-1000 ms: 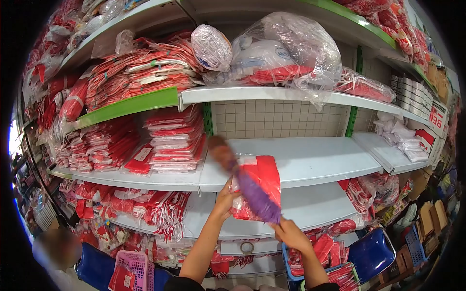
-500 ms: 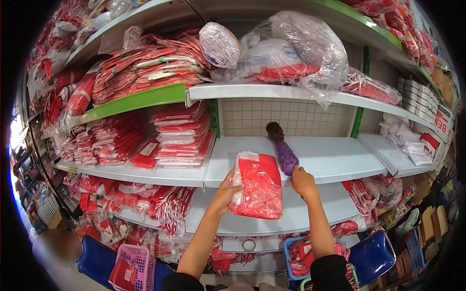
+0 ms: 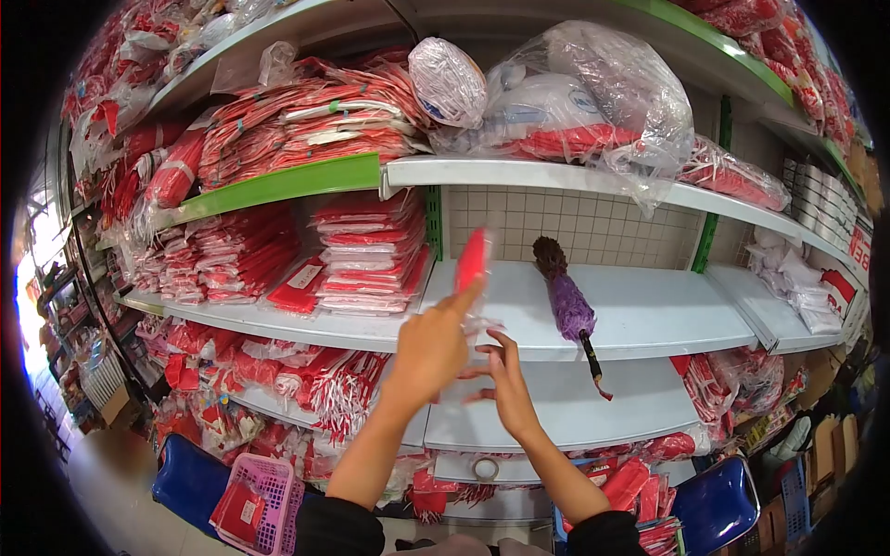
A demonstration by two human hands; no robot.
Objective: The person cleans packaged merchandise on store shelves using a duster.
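My left hand (image 3: 431, 357) grips a red cloth packet in clear plastic (image 3: 473, 261), tilted nearly edge-on and blurred by motion. Just to the right, my right hand (image 3: 508, 385) has its fingers spread close by the lower end of the plastic, holding nothing. A purple feather duster (image 3: 568, 301) with a brown tip lies on the white middle shelf (image 3: 667, 310), its black handle jutting past the front edge. Left of the packet stands a stack of red and white packets (image 3: 366, 255) in clear plastic.
Bulky plastic-wrapped bundles (image 3: 565, 111) weigh on the shelf above, one bag hanging over its edge. Below are a pink basket (image 3: 269, 482), blue stools (image 3: 714, 505) and a roll of tape (image 3: 485, 470). White packets (image 3: 793, 287) lie at right.
My right hand has let go of the duster, which now rests on the shelf, and come over beside the packet. My left hand has raised the packet and turned it edge-on.
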